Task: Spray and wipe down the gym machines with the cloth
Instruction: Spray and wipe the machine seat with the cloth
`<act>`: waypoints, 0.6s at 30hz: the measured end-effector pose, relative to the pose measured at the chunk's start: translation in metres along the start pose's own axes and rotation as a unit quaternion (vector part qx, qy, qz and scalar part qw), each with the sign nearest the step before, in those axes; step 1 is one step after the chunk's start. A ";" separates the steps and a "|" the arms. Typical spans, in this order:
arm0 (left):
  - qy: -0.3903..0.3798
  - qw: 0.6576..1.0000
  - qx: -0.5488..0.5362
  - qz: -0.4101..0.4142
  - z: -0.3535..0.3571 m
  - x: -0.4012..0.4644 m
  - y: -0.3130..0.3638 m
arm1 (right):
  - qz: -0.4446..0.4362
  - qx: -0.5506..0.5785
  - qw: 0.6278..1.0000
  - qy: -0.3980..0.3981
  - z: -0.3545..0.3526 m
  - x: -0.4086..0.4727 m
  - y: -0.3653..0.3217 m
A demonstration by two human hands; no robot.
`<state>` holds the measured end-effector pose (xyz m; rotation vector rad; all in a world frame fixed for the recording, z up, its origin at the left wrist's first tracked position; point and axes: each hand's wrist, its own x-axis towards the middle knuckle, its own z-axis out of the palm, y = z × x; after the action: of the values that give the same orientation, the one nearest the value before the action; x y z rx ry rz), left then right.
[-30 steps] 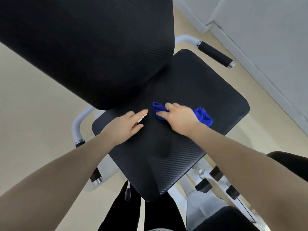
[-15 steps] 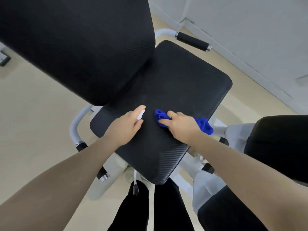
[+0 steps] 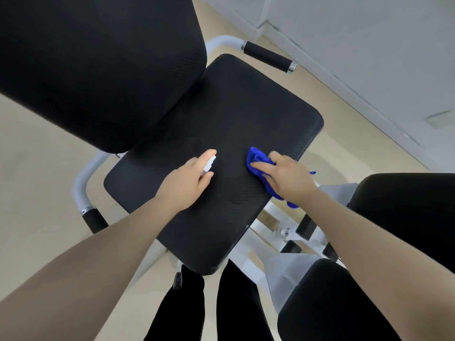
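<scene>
Our right hand (image 3: 288, 175), gripping the cloth (image 3: 258, 159), had slid toward the seat (image 3: 246, 114) edge; our left hand (image 3: 187, 179) held the sprayer (image 3: 209, 163), so wiping was continuing.

Bunched blue cloth (image 3: 257, 160) lies on the black seat pad (image 3: 246, 114).

Bright, even indoor light; soft shadows; slight overall softness; wide-angle distortion bending edges; no glare.

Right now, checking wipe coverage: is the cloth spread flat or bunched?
Bunched: the cloth sits crumpled in folds under the right hand on the seat.
</scene>
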<state>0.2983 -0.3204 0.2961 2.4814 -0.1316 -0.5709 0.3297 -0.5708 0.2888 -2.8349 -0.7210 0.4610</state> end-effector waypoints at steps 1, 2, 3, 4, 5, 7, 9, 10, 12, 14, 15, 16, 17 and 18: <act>0.004 1.000 0.004 0.003 0.002 0.007 0.005 | 0.026 -0.007 0.999 0.018 -0.007 0.011 0.021; 0.007 1.000 0.009 0.005 0.001 0.009 0.005 | 0.058 -0.015 0.998 0.037 -0.013 0.022 0.034; 0.011 1.000 0.012 0.006 0.000 0.013 0.006 | 0.092 -0.026 0.994 0.050 -0.018 0.031 0.049; 0.016 1.000 0.013 0.004 0.003 0.019 0.009 | 0.123 -0.032 0.990 0.066 -0.023 0.038 0.064; 0.024 1.000 0.013 0.001 0.006 0.023 0.012 | 0.148 -0.028 0.985 0.086 -0.026 0.044 0.074; 0.035 0.999 0.017 -0.008 0.011 0.033 0.022 | 0.198 0.001 0.972 0.123 -0.024 0.047 0.078; 0.036 0.999 0.022 -0.023 0.015 0.041 0.033 | 0.183 0.028 0.973 0.136 -0.016 0.037 0.062; 0.035 0.999 0.023 -0.026 0.017 0.044 0.039 | 0.139 0.045 0.980 0.135 -0.011 0.026 0.051; 0.026 0.999 0.030 -0.028 0.022 0.053 0.050 | 0.029 0.029 0.994 0.097 -0.004 0.004 0.042; 0.019 0.999 0.048 -0.018 0.026 0.060 0.055 | -0.028 -0.001 0.998 0.059 -0.012 0.007 0.059; 0.019 0.998 0.058 -0.010 0.029 0.063 0.055 | 0.000 -0.008 0.999 0.051 -0.020 0.017 0.072; 0.019 0.998 0.064 -0.005 0.030 0.065 0.055 | 0.052 -0.013 0.997 0.061 -0.027 0.030 0.085; 0.022 0.998 0.065 -0.002 0.031 0.065 0.054 | 0.113 -0.013 0.991 0.077 -0.033 0.043 0.098; 0.023 0.998 0.065 -0.001 0.032 0.065 0.051 | 0.165 -0.014 0.983 0.084 -0.037 0.055 0.107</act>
<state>0.3451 -0.3933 0.2774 2.6198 -0.1524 -0.5212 0.4350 -0.6403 0.2834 -2.9817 -0.2267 0.2533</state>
